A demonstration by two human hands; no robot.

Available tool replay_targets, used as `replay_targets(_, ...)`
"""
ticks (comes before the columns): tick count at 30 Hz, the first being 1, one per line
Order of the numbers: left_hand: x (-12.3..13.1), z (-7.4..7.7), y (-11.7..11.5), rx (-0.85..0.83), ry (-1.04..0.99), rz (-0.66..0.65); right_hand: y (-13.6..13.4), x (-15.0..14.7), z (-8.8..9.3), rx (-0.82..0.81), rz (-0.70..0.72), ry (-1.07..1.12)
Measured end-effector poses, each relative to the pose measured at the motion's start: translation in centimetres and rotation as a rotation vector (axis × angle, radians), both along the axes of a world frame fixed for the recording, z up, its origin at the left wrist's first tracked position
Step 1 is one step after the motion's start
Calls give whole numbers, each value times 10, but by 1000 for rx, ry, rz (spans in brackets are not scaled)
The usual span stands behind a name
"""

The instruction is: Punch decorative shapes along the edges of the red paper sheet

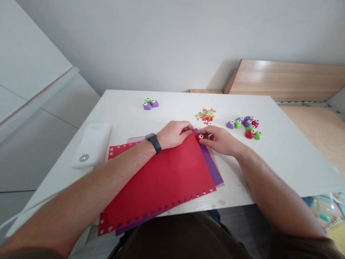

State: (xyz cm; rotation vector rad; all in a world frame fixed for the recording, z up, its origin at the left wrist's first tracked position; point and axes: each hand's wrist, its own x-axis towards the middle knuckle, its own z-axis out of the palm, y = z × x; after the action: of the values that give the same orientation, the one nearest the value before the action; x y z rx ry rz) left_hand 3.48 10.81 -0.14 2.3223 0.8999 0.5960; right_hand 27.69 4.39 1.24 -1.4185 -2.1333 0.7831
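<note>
A large red sheet (164, 176) lies over a purple sheet (211, 165), with heart-shaped holes along its lower and left edges. My left hand (176, 133) pinches the far right corner of the red sheet. Beside that corner my right hand (218, 139) is closed on a small red punch (199, 137) with a white eye, which touches the sheet's edge. A pile of tiny coloured cutouts (207, 115) sits just beyond my hands.
Several red, green and purple punches (248, 124) stand at the right of the white table (280, 158). A few more punches (147, 105) are at the back left. A white device (93, 144) lies on the left side.
</note>
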Motion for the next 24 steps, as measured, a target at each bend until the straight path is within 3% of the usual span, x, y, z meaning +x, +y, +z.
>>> replay_targets(8,2,-1,-1,6,-1,9,-2,-1,-1,-20,-61,-21)
replay_targets(24,10,-2,-6,39,22,62,-6,-10,-1,30,-21,-84)
